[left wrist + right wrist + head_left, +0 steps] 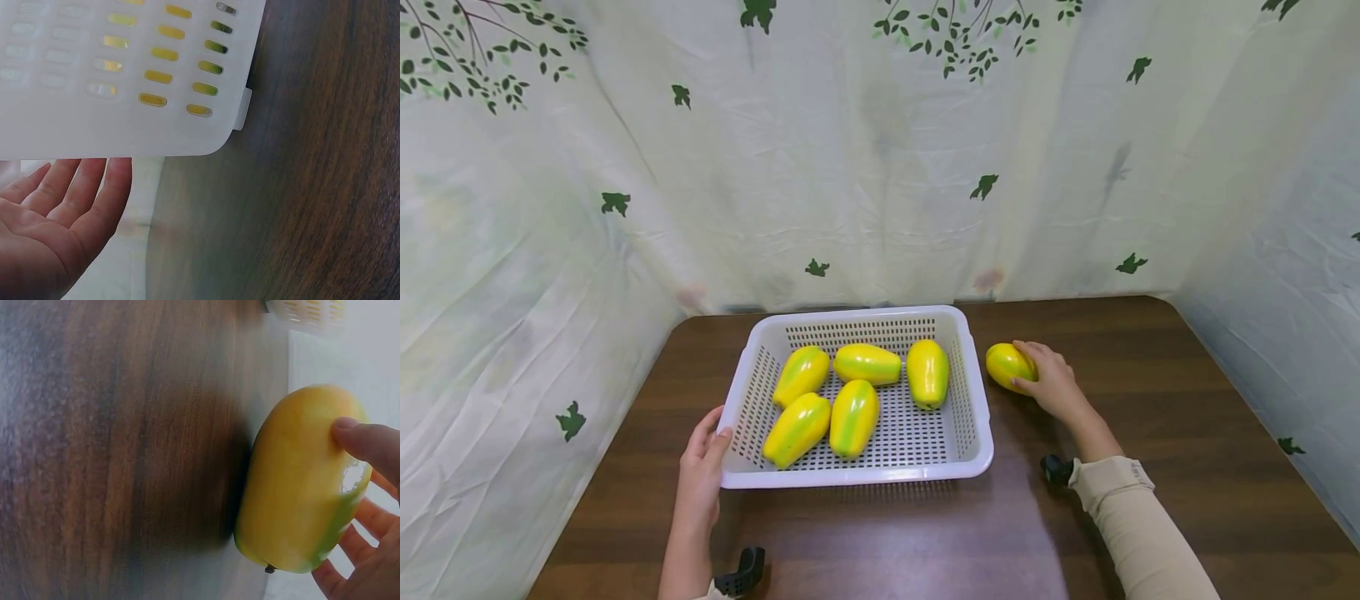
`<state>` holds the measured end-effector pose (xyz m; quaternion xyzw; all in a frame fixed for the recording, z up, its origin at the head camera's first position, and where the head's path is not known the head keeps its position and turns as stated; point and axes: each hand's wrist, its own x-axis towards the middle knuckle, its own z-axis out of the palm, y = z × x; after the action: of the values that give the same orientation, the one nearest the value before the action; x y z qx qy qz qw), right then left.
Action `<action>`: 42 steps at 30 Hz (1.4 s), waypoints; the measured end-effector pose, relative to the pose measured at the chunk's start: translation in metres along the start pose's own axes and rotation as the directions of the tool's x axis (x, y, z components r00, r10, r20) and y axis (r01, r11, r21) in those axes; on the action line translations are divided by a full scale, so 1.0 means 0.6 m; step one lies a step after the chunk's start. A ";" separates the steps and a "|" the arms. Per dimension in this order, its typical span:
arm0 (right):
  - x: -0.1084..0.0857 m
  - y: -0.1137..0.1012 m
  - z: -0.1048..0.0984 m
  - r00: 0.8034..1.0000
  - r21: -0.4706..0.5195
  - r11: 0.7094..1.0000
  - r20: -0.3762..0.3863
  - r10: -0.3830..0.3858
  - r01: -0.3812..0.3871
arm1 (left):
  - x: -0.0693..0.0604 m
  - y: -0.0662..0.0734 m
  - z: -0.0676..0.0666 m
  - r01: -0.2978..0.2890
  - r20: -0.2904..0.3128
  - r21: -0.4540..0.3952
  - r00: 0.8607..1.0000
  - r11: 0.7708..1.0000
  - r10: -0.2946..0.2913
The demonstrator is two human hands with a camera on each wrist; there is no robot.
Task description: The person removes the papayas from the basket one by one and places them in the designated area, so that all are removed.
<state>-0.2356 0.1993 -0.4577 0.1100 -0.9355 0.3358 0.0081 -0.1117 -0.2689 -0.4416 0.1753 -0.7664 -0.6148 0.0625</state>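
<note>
Holding a single yellow-green fruit (1006, 365), my right hand (1054, 382) has its thumb on one side and its fingers spread round the other, so the fruit sits at my fingertips, on the left of my palm. From the right wrist I see its small dark stem end clear of my thumb; whether its underside touches the table (1180, 400) I cannot tell. It is toward the table's far edge, between the basket (857, 478) and the far right corner, just beside the basket's right wall. My left hand (698, 458) grips the white basket at its left side, near the front corner, thumb at the rim and fingers against the outside. Inside lie five similar fruits (853, 421): three in a row toward the back, two in front on the left. The basket stands near the table's far edge, left of its middle, before a leaf-patterned cloth (880, 167).
</note>
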 end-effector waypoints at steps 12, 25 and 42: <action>-0.003 -0.004 -0.003 1.000 0.027 1.000 -0.008 0.011 -0.011 | 0.000 0.000 0.001 0.003 -0.009 0.006 1.000 1.000 -0.003; -0.005 -0.049 -0.029 0.989 0.079 0.992 -0.120 -0.092 0.102 | -0.002 0.001 0.000 -0.008 -0.006 -0.006 1.000 1.000 0.008; -0.008 -0.203 -0.049 0.921 0.040 0.934 -0.181 -0.344 0.356 | -0.002 0.004 0.001 -0.002 0.007 -0.028 1.000 1.000 0.002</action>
<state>-0.2072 0.1274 -0.3590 0.2463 -0.8838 0.3706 0.1444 -0.1113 -0.2676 -0.4391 0.1717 -0.7582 -0.6259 0.0629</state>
